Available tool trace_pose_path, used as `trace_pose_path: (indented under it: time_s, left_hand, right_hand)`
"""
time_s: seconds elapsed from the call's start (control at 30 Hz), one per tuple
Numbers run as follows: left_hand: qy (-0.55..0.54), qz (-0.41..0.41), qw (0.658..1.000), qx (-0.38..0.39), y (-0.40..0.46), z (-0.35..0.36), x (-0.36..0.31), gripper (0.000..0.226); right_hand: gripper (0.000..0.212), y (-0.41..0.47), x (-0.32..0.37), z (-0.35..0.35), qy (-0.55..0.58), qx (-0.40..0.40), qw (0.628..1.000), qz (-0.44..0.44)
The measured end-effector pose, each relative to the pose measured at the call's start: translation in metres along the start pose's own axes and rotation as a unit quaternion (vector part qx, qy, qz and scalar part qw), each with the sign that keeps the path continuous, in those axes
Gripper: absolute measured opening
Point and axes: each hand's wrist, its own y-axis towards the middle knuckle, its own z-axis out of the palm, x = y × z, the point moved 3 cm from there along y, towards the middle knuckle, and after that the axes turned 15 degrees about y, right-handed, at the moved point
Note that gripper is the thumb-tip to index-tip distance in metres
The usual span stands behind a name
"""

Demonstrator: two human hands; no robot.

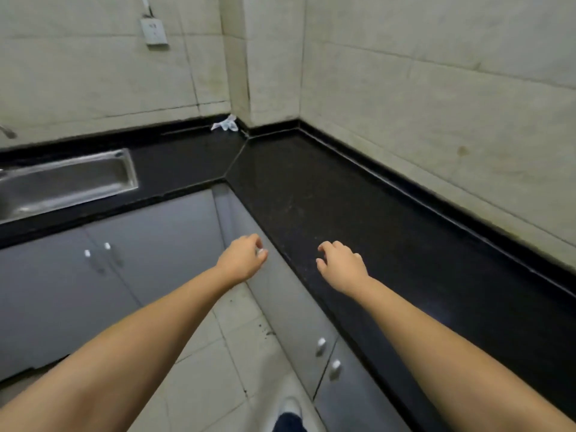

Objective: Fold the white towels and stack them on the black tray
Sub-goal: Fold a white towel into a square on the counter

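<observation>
Neither a white towel nor a black tray shows in the head view. My left hand [244,258] hangs in the air just off the front edge of the black countertop [358,213], fingers loosely curled and holding nothing. My right hand [341,263] hovers above the countertop near its front edge, fingers also loosely curled and empty. Both forearms reach in from the bottom of the view.
A steel sink [62,185] is set in the counter at the left. A small crumpled white scrap [225,124] lies in the far corner by the tiled wall. Grey cabinet doors [149,254] with white knobs run below. A wall socket [153,32] sits high up.
</observation>
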Motion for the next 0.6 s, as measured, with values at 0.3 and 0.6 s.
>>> trace_pose_path:
  time_s: [0.3,0.6]
  left_hand:
    - [-0.012,-0.064,0.998,0.017,0.148,-0.018,0.106,0.026]
    - [-0.03,-0.128,0.991,0.0,0.283,-0.043,0.231,0.02]
  right_hand:
    - [0.037,0.207,0.074,0.04,0.002,0.076,0.996,-0.053]
    - [0.037,0.387,0.158,0.071,0.009,0.112,0.99,-0.089]
